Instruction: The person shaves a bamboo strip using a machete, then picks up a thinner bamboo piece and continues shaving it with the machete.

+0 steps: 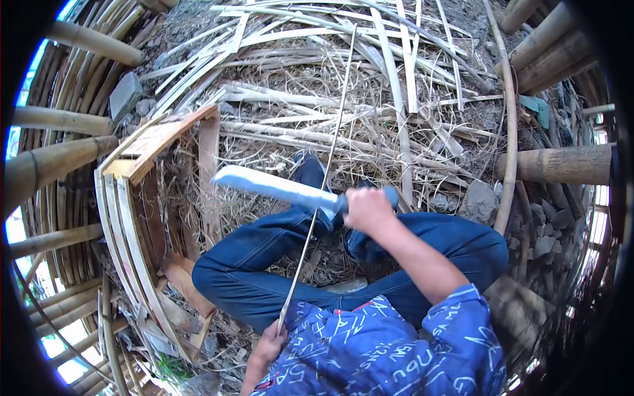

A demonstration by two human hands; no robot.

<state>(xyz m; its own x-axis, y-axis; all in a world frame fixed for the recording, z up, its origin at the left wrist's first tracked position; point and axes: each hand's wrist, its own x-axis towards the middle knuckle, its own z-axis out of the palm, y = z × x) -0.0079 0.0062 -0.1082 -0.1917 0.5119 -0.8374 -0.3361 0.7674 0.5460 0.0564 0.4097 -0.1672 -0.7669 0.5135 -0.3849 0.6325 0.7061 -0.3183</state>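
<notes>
White lettering, partly readable as "nou", on blue shirt (pixel 370 346). Long, thin, pale bamboo strip (pixel 335 138) slants across lap, gripped by left hand (pixel 269 344); right hand (pixel 368 210) clenches machete (pixel 274 188).

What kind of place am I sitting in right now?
Probably a rough bamboo shed or pen used as a work spot: thick bamboo poles at the sides, a dirt floor strewn with split strips and shavings, and a crude wooden frame beside you.

right hand (pixel 370 210) gripping machete (pixel 277 189), left hand (pixel 269 344) holding thin strip (pixel 321 191)
</notes>
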